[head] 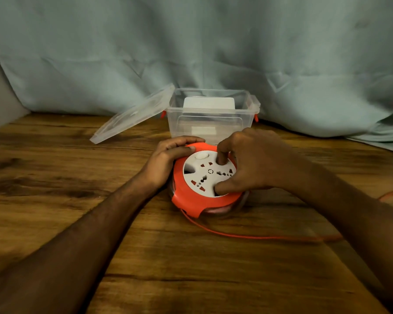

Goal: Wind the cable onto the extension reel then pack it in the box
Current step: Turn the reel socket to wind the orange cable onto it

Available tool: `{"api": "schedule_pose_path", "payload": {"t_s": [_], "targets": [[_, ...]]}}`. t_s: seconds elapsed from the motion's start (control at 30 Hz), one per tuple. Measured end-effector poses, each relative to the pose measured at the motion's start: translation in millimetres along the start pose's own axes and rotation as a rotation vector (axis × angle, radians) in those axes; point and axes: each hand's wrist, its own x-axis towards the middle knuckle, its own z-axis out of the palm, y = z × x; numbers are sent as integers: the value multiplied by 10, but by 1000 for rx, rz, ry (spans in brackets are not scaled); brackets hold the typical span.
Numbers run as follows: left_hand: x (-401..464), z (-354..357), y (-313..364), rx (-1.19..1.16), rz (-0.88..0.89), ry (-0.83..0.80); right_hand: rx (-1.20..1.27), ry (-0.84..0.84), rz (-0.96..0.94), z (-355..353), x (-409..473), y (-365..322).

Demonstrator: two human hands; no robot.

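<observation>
An orange extension reel (191, 201) with a white socket face (202, 175) lies flat on the wooden table (77, 168). My left hand (168, 159) grips the reel's far-left rim, fingers curled over the top edge. My right hand (247, 166) sits on the white face, with a fingertip and the thumb pushed into two finger recesses. An orange cable (247, 235) leaves the reel's near side and trails to the right across the table. The clear plastic box (211, 118) stands open just behind the reel.
The box's clear lid (132, 115) leans against the box's left side. A pale green cloth (213, 53) hangs behind the table and drapes onto it at the right.
</observation>
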Motion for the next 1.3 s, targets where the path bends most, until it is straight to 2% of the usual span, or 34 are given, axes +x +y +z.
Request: {"api": "schedule_pose_path", "payload": {"t_s": [0.43,0.6,0.9,1.1,1.3], "targets": [[11,12,-43,18,-10,-9,128,173,252,190,-97,-425],[-4,-18,-26,59,-7,-8,139,102,209,112,-92,-404],[2,-39,-53,-7,-1,-30,192,40,113,21,-17,-222],[3,-22,-41,19,13,-16,130,-206,-14,-138,-60,7],[-6,-6,-30,37,28,-19,11,-76,-47,-88,-41,70]]}}
